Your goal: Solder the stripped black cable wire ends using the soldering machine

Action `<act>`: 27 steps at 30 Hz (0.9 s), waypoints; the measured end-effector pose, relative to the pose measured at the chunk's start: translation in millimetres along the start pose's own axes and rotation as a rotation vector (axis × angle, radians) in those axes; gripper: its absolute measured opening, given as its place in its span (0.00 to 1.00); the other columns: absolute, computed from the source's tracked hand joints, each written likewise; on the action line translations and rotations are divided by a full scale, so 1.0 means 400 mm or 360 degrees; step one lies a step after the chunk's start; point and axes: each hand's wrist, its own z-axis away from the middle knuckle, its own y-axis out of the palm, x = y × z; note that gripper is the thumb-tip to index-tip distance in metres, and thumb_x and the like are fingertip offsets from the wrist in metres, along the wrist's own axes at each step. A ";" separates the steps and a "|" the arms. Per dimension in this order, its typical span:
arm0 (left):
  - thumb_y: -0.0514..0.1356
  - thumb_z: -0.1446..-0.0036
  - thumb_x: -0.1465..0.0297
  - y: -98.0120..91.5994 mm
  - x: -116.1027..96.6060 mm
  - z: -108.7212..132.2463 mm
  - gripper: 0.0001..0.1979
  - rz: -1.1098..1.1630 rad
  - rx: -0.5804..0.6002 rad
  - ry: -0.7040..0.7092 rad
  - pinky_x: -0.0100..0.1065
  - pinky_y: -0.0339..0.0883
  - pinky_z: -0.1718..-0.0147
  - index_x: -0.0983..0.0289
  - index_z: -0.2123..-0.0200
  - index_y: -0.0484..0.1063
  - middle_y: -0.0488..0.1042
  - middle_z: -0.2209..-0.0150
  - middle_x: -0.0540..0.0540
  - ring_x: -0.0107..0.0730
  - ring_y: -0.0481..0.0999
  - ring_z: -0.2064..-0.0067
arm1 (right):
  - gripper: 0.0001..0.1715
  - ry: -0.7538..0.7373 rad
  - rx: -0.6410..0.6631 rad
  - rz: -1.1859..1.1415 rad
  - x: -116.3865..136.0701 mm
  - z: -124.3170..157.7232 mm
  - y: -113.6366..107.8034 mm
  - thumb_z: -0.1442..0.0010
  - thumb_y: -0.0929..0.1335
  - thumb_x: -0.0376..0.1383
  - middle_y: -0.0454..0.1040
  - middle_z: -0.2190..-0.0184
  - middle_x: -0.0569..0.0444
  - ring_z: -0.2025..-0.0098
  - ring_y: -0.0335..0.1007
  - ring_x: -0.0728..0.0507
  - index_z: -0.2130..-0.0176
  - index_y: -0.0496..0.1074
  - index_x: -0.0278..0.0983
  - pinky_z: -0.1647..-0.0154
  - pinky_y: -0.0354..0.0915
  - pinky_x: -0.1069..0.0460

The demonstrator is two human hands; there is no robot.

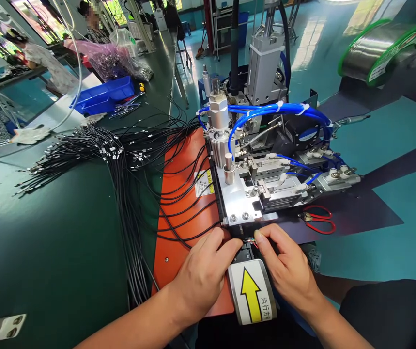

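Observation:
My left hand is at the front left of a metal machine, fingers curled and thumb stretched toward a small black slot piece. What its fingers hold is hidden. Facing it, my right hand pinches the thin coloured wires between thumb and index finger. The wires lie just above the black piece, in the gap between both thumbs. Below them is a rounded cover with a yellow arrow. Several black cables run across the orange base plate to the machine's left edge.
A big bundle of black cables lies on the dark green table. Red-handled snips rest right of the machine. A solder wire spool stands at upper right. Behind are a blue bin, a bag of parts and two people.

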 end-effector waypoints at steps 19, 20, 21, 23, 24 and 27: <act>0.48 0.35 0.79 0.000 -0.002 -0.002 0.15 -0.0026 -0.0020 0.0000 0.35 0.68 0.67 0.66 0.50 0.71 0.66 0.64 0.57 0.35 0.68 0.64 | 0.10 -0.0130 -0.0080 -0.0006 -0.009 0.009 0.014 0.29 0.62 0.37 0.69 0.66 0.55 0.63 0.66 0.45 0.64 0.68 0.40 0.60 0.61 0.51; 0.48 0.34 0.79 0.001 -0.001 -0.002 0.15 -0.0026 -0.0017 0.0000 0.35 0.68 0.67 0.66 0.50 0.71 0.66 0.64 0.58 0.35 0.68 0.64 | 0.10 -0.0128 -0.0076 -0.0006 -0.009 0.009 0.013 0.29 0.62 0.38 0.69 0.67 0.55 0.63 0.66 0.45 0.64 0.68 0.40 0.60 0.61 0.52; 0.48 0.34 0.79 0.001 -0.001 -0.002 0.15 -0.0027 -0.0011 0.0001 0.35 0.68 0.66 0.66 0.51 0.71 0.66 0.64 0.58 0.35 0.69 0.64 | 0.11 -0.0117 -0.0070 -0.0006 -0.009 0.009 0.013 0.29 0.62 0.38 0.69 0.67 0.55 0.63 0.66 0.45 0.64 0.68 0.40 0.60 0.61 0.52; 0.48 0.34 0.78 0.001 -0.002 -0.002 0.15 -0.0038 0.0001 0.0006 0.36 0.69 0.65 0.66 0.51 0.71 0.66 0.64 0.58 0.36 0.69 0.62 | 0.12 -0.0063 -0.0057 -0.0007 -0.008 0.009 0.012 0.29 0.62 0.39 0.69 0.68 0.56 0.64 0.66 0.46 0.65 0.68 0.40 0.62 0.62 0.52; 0.48 0.34 0.78 0.000 -0.002 -0.002 0.15 -0.0050 0.0004 0.0006 0.36 0.70 0.64 0.66 0.51 0.71 0.66 0.64 0.58 0.37 0.69 0.62 | 0.12 -0.0026 -0.0053 -0.0010 -0.007 0.010 0.011 0.29 0.62 0.40 0.69 0.68 0.57 0.65 0.66 0.46 0.65 0.68 0.40 0.63 0.62 0.52; 0.48 0.33 0.77 0.000 -0.006 -0.004 0.14 -0.0105 0.0007 0.0003 0.37 0.69 0.64 0.66 0.51 0.72 0.66 0.64 0.58 0.37 0.69 0.62 | 0.14 0.0079 -0.0050 -0.0027 -0.004 0.010 0.012 0.30 0.62 0.43 0.69 0.70 0.57 0.68 0.65 0.47 0.65 0.68 0.40 0.66 0.62 0.53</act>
